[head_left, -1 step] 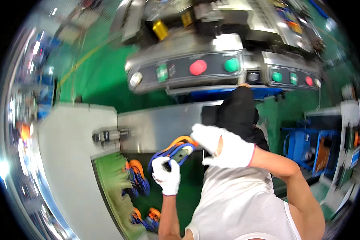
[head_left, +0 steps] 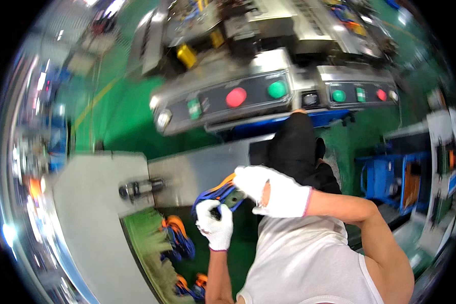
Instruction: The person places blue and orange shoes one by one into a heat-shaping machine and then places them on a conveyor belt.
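Nearest, both gloved hands meet over one shoe part, a blue and orange sole-like piece held in front of the person's white shirt. The left hand is closed around its lower end from below; the right hand lies over its upper end, fingers curled on it (the glove has a torn hole at the back). So the piece is off the surface and in the air between the two hands, which suggests the handling of this one is mid-way, neither set down nor fed on.

Just below and to the left, more blue and orange pieces lie in a dark bin beside a green textured mat; another pair shows at the lower edge. By that, several appear still to be handled.

Left of them runs a grey metal surface with a short metal spindle jutting toward the hands, an edge to mind.

Beyond, the person's dark trouser leg stands on green floor. Farther off, a control panel with a red button and a green button overhangs, leaving open room mainly to the left.
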`<act>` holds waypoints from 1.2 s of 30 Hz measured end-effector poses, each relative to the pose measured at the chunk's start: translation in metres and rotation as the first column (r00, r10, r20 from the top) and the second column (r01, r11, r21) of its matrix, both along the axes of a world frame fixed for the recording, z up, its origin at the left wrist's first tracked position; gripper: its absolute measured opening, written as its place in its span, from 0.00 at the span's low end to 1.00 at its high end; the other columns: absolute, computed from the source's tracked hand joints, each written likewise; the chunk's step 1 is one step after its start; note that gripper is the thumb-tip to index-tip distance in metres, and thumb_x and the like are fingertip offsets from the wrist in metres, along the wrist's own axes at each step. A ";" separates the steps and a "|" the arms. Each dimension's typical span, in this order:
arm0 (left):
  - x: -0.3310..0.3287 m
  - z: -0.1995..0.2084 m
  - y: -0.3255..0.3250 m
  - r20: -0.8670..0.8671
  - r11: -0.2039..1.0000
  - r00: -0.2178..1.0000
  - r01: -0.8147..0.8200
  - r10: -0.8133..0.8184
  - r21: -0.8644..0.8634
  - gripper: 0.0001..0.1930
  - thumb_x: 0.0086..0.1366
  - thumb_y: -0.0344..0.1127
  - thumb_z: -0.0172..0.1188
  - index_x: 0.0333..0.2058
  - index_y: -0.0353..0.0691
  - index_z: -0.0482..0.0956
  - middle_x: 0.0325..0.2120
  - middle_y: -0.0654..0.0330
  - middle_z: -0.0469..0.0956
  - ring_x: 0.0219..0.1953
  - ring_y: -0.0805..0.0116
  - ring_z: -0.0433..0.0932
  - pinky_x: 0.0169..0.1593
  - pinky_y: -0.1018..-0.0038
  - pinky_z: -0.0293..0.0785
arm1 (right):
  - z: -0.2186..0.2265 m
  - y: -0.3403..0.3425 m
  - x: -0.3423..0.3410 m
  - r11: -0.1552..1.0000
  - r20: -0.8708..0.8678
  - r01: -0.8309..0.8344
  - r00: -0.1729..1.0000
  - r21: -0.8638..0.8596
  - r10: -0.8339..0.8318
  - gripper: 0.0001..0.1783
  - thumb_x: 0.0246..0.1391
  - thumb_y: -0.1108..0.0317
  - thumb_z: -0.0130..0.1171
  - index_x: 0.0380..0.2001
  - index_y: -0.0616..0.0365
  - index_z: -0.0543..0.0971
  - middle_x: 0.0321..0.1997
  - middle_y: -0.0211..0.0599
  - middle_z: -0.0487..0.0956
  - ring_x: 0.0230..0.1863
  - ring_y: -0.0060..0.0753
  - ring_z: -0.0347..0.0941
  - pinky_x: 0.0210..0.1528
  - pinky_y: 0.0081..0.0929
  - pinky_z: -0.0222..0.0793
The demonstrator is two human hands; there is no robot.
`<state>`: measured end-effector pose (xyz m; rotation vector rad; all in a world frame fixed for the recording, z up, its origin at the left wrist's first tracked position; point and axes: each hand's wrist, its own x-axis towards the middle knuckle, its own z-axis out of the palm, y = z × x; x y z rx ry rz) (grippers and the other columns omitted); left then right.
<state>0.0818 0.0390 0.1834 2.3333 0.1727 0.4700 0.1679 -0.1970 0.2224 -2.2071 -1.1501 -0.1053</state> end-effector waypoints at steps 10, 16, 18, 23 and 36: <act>0.201 0.162 -0.247 0.274 0.410 0.332 0.858 -0.902 0.309 0.33 0.50 0.25 0.76 0.57 0.36 0.75 0.56 0.46 0.77 0.61 0.48 0.75 0.64 0.61 0.73 | -0.007 -0.213 -0.020 0.623 -0.688 0.777 0.500 0.088 -0.526 0.36 0.52 0.45 0.75 0.56 0.59 0.81 0.45 0.47 0.86 0.44 0.43 0.84 0.52 0.33 0.78; 0.358 0.129 -0.402 0.145 0.561 0.551 0.827 -0.822 0.031 0.33 0.70 0.40 0.66 0.69 0.36 0.67 0.64 0.44 0.72 0.66 0.53 0.73 0.69 0.59 0.68 | -0.030 -0.257 -0.113 -0.128 -0.957 0.949 0.279 0.288 -0.080 0.44 0.55 0.67 0.69 0.73 0.66 0.64 0.69 0.39 0.75 0.67 0.29 0.71 0.73 0.32 0.62; 0.435 0.117 -0.441 0.087 0.650 0.645 0.742 -0.759 0.167 0.35 0.69 0.43 0.67 0.70 0.35 0.67 0.64 0.44 0.73 0.65 0.53 0.74 0.69 0.62 0.67 | -0.048 -0.259 -0.122 -0.243 -0.981 0.957 0.180 0.158 0.069 0.44 0.55 0.70 0.67 0.73 0.67 0.63 0.67 0.36 0.75 0.59 0.25 0.72 0.64 0.29 0.67; 0.570 0.073 -0.535 -0.025 0.694 0.693 0.720 -0.720 -0.004 0.38 0.69 0.43 0.67 0.72 0.32 0.63 0.67 0.45 0.71 0.65 0.56 0.73 0.69 0.65 0.67 | -0.114 -0.268 -0.146 -0.321 -0.990 0.940 -0.087 -0.119 0.112 0.12 0.51 0.74 0.66 0.37 0.68 0.77 0.24 0.18 0.71 0.24 0.11 0.62 0.26 0.20 0.59; 0.575 0.079 -0.551 0.342 0.710 0.678 0.703 -0.651 -0.040 0.14 0.76 0.34 0.60 0.53 0.34 0.83 0.49 0.52 0.85 0.48 0.66 0.82 0.57 0.71 0.78 | -0.084 -0.296 -0.069 -0.495 -0.962 0.849 0.261 0.187 0.084 0.48 0.47 0.75 0.62 0.75 0.63 0.63 0.57 0.28 0.78 0.42 0.16 0.68 0.44 0.20 0.66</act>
